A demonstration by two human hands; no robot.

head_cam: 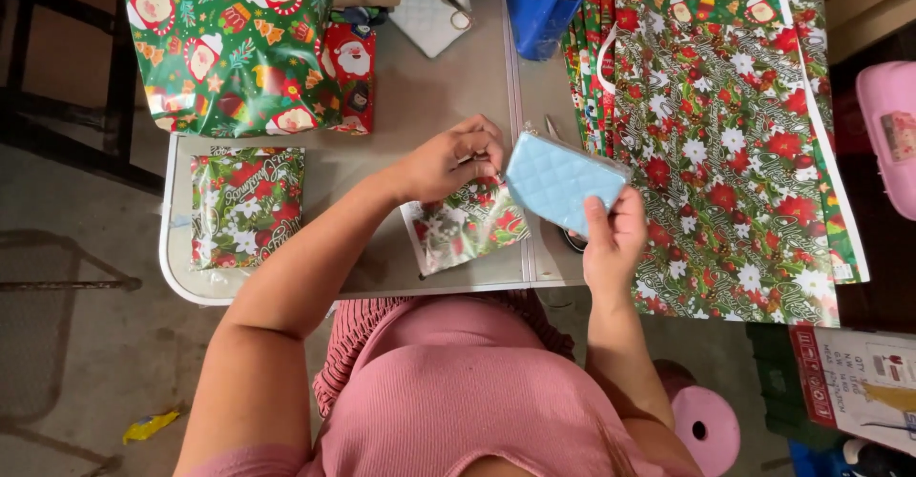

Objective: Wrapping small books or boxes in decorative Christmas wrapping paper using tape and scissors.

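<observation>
The right hand (615, 238) has a closed grip on a blue pouch (561, 183); the left hand (453, 160) pinches its zipper end. One wrapped packet (246, 206) lies finished on the counter (420, 95); the pouch is not yet wrapped.

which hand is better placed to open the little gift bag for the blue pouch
Left. The left hand is already pinching the top edge of the small festive bag on the table, while the right hand is occupied gripping the quilted blue pouch just above it.
</observation>
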